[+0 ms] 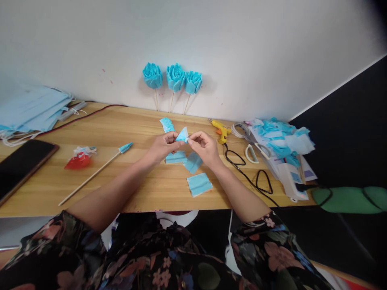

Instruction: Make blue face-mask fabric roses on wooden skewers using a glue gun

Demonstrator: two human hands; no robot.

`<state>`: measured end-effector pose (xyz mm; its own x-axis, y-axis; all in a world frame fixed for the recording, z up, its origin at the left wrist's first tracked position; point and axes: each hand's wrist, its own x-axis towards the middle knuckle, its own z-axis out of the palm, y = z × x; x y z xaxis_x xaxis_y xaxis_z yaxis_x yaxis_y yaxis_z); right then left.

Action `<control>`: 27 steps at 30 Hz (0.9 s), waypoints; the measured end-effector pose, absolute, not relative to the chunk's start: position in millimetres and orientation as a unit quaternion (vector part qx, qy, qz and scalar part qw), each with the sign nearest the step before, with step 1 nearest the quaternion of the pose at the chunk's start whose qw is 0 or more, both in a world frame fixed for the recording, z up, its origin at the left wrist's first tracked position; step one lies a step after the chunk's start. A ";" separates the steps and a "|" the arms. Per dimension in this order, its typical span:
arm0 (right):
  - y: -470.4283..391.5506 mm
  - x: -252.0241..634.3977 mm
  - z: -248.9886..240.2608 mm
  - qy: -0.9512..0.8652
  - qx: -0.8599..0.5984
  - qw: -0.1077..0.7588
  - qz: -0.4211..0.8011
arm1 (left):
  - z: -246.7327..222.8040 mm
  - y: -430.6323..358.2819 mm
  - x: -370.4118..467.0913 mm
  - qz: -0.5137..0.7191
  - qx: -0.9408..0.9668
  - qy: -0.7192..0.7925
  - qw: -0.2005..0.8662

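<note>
A small blue-and-white folded fabric piece [182,135] is pinched between both hands above the wooden table [136,193]. My left hand [165,146] grips its left side with thumb and fingers. Closed on its right corner is my right hand [204,147]. Blue fabric squares lie beneath and in front of the hands, one [199,184] nearest the table's front edge. Behind the left hand rests another blue piece [167,124] with a ruffled edge. A wooden stick [90,178] with a blue wrapped tip [125,148] lies to the left.
Three blue fabric flowers [175,77] on sticks lean against the wall. A yellow glue gun [222,131], its black cord, scissors [251,154] and a blue scrap pile [281,139] are at right. Left are a phone [26,167], red packet [78,160] and masks [36,106].
</note>
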<state>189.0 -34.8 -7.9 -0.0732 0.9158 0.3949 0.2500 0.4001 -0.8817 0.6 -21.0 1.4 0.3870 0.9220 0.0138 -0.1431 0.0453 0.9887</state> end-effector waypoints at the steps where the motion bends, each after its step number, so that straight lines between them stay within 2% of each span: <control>1: -34.5 189.0 -8.2 -0.658 -0.446 0.515 0.322 | 1.6 -21.1 0.6 0.419 0.549 0.359 0.627; 12: -39.6 189.3 1.5 -0.632 -0.438 0.529 0.359 | 1.5 -21.1 0.3 0.423 0.522 0.361 0.647; 22: -33.5 190.0 -3.0 -0.586 -0.414 0.476 0.508 | 1.4 -18.2 0.0 0.450 0.443 0.309 0.711; 27: -34.9 186.2 -3.7 -0.597 -0.428 0.474 0.486 | -2.4 -17.6 0.8 0.450 0.439 0.304 0.716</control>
<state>186.2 -34.9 -3.7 -0.1850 0.9712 0.1501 0.0500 0.1619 -0.9855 0.8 -17.6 -2.4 0.4105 0.9109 -0.0417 -0.3767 0.2111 0.9020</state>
